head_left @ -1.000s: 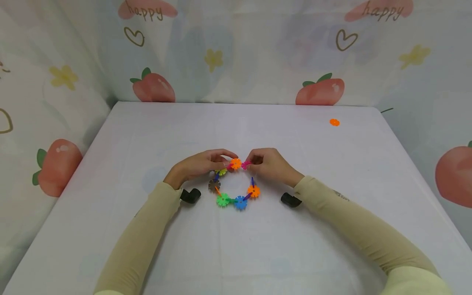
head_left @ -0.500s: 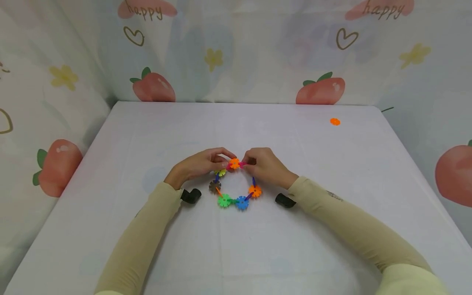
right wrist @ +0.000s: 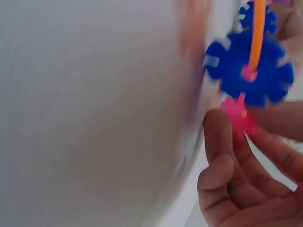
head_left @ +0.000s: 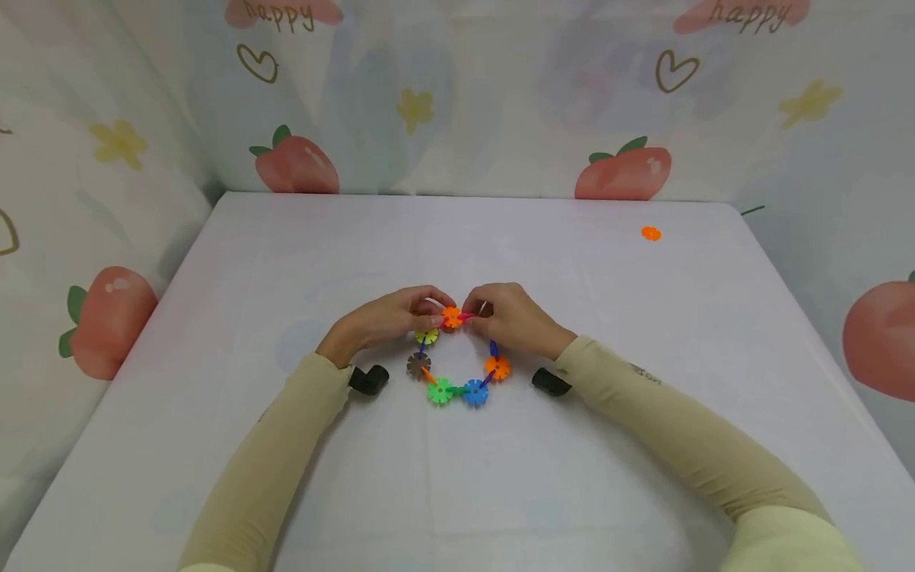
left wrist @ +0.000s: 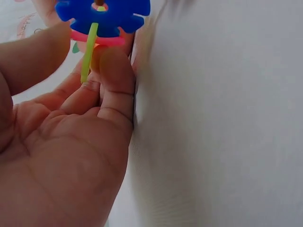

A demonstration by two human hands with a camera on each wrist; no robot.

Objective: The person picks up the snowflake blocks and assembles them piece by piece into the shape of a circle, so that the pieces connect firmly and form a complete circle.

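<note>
Notched plastic snowflake discs, linked edge to edge, form a ring-like chain (head_left: 440,392) in the head view. My left hand (head_left: 386,319) pinches the chain at its far side, beside an orange disc (head_left: 452,318). A pink disc (head_left: 465,316), seen edge-on and meeting that orange disc, is pinched between thumb and finger of my right hand (head_left: 516,319). In the left wrist view a blue disc (left wrist: 106,18) and a yellow-green disc (left wrist: 89,54) hang before the fingertips. A blue disc (right wrist: 265,61) partly covers the pink one in the right wrist view. My right hand hides the chain's far right part.
A loose orange disc (head_left: 651,233) lies near the table's far right corner. Black wrist-worn pieces, one at the left wrist (head_left: 368,380) and one at the right (head_left: 551,382), sit close to the white tabletop (head_left: 457,477). Printed cloth stands behind and beside it.
My right hand has moved slightly left, bringing the pink disc against the far orange disc, where a gap showed before. The chain's near part has shifted a little right. My left hand has barely moved.
</note>
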